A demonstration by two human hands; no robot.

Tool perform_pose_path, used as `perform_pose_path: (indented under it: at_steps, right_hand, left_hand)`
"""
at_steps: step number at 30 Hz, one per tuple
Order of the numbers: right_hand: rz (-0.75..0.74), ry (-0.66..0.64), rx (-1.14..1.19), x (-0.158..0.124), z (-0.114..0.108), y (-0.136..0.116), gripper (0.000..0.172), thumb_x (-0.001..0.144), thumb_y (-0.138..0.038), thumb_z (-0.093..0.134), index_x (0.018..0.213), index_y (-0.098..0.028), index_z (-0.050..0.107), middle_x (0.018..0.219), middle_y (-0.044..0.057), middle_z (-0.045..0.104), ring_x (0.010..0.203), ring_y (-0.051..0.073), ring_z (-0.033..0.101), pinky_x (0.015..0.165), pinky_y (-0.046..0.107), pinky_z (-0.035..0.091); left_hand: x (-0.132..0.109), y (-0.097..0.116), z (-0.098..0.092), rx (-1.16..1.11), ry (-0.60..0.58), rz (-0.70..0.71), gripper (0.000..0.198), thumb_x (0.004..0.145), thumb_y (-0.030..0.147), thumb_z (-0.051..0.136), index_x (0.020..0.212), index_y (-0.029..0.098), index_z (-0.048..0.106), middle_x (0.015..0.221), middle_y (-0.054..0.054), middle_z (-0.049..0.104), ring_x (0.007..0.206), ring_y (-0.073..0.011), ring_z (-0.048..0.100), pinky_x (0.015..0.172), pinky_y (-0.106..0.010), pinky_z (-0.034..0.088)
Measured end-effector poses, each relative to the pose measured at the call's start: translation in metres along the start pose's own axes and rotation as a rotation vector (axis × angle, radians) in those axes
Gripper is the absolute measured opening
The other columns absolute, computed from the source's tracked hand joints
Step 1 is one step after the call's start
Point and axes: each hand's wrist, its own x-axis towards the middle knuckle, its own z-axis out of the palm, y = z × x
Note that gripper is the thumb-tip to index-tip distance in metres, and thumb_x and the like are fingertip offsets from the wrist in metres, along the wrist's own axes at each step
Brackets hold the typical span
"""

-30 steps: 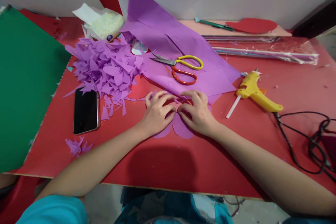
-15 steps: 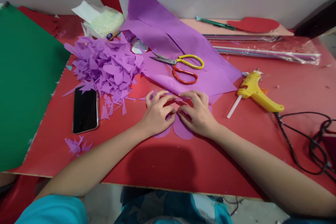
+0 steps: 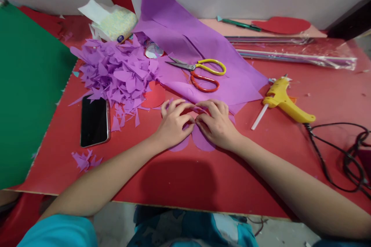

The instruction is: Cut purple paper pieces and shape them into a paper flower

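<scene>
Both my hands meet over a purple paper cutout with rounded lobes (image 3: 202, 140), low on the red tabletop. My left hand (image 3: 174, 124) pinches its middle, thumb and fingertips curled together. Close against it, my right hand (image 3: 218, 124) pinches the same cutout from the other side. Most of the cutout is hidden under my palms and fingers. Just beyond my fingers lies a large purple paper sheet (image 3: 232, 69), with scissors (image 3: 193, 67) resting on it, one handle loop yellow and the other red. A red paper piece (image 3: 155, 95) lies beyond my left hand.
A heap of purple paper scraps (image 3: 116, 71) partly covers a phone (image 3: 94, 123) at left. Behind stands a tissue pack (image 3: 116, 23). At right lie a yellow glue gun (image 3: 285, 102) with a black cord (image 3: 321, 162) and plastic-wrapped sticks (image 3: 295, 57). A green board (image 3: 29, 96) borders the left.
My hands stay nearly in place, fingertips pinching at the cutout's middle. The cutout's right lobe has shifted slightly up and to the right.
</scene>
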Motion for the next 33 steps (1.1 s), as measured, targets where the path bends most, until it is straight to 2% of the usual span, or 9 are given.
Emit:
perform_pose_path:
  at_steps: [6,23,33]
  right_hand:
    - [-0.030,0.021,0.090,-0.0020,-0.0033,0.0022,0.011,0.083,-0.021,0.052,0.079,-0.019,0.062,0.117,0.011,0.053,0.110,0.028,0.041,0.089,0.048,0.034]
    - [-0.012,0.010,0.074,-0.0007,-0.0021,0.0018,0.013,0.082,-0.020,0.054,0.075,-0.019,0.065,0.114,0.010,0.055,0.109,0.029,0.041,0.088,0.048,0.034]
    - [-0.008,-0.001,0.077,-0.0015,-0.0016,0.0029,0.012,0.082,-0.021,0.054,0.076,-0.018,0.064,0.114,0.011,0.055,0.109,0.028,0.041,0.088,0.047,0.034]
  left_hand:
    - [-0.0003,-0.0009,0.0007,-0.008,0.003,0.006,0.011,0.080,0.027,0.058,0.074,0.022,0.066,0.113,-0.003,0.062,0.116,-0.0249,0.044,0.099,-0.050,0.023]
    - [0.0026,-0.0057,-0.0005,-0.071,-0.021,0.016,0.009,0.075,0.021,0.059,0.073,0.023,0.068,0.113,-0.001,0.063,0.116,-0.0244,0.043,0.099,-0.047,0.025]
    - [0.0037,-0.0060,-0.0025,-0.138,-0.023,-0.007,0.010,0.073,0.031,0.064,0.069,0.024,0.069,0.111,-0.001,0.064,0.115,-0.0248,0.044,0.098,-0.048,0.025]
